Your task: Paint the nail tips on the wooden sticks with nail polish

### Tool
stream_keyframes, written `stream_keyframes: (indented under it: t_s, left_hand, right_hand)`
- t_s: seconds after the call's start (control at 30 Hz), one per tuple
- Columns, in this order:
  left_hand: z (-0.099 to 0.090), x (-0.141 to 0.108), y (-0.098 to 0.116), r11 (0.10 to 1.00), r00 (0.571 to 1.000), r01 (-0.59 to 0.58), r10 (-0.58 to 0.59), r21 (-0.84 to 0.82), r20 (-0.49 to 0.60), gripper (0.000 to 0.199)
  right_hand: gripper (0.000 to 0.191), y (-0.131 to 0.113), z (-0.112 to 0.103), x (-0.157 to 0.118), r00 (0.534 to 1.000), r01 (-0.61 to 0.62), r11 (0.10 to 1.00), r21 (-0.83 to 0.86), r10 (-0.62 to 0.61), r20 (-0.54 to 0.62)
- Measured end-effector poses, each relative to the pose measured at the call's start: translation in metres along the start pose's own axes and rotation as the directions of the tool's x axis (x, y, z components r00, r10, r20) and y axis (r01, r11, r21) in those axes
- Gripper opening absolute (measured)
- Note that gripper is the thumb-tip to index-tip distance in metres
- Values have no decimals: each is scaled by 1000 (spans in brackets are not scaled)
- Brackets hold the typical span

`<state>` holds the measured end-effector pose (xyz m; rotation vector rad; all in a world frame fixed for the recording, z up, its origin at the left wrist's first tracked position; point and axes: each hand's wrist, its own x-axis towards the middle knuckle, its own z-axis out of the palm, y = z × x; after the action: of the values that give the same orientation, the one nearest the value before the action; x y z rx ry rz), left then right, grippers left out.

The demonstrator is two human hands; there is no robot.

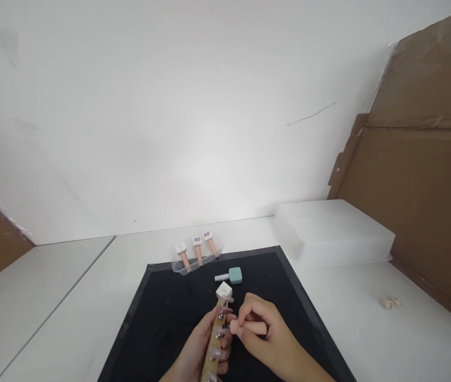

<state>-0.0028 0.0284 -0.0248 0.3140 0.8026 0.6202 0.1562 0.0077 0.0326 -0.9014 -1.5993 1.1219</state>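
My left hand (pixel 196 346) is wrapped round a narrow wooden strip (pixel 208 366). Along the strip, clear nail tips (pixel 214 353) stick out on small silver studs. My right hand (pixel 267 337) pinches a peach-pink nail polish cap (pixel 255 328), its narrower end pointing left at one of the nail tips. Whether its brush touches the tip, I cannot tell. Just beyond the strip's far end sits a white square nail polish bottle (pixel 224 290). Behind that lies a teal square bottle (pixel 235 275) with a silver cap (pixel 221 277).
A clear tray (pixel 183 271) at the back holds three white bottles (pixel 181 248) with peach caps. Everything in hand is above a black mat (pixel 157 318). A translucent plastic box (pixel 340 233) stands at right, beside cardboard (pixel 420 212). Small beige rings (pixel 391 303) lie nearby.
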Motion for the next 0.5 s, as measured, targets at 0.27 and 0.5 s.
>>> stream_keyframes:
  t_s: [0.27, 0.5]
  left_hand:
    - [3, -1, -1, 1000, 997, -1, 2, 4, -73, 39]
    - [6, -2, 0, 1000, 995, 24, -22, 14, -100, 40]
  right_hand:
    - [10, -5, 1, 2, 1000, -3, 1000, 3, 3, 30]
    - [12, -5, 2, 3, 1000, 15, 999, -28, -14, 25]
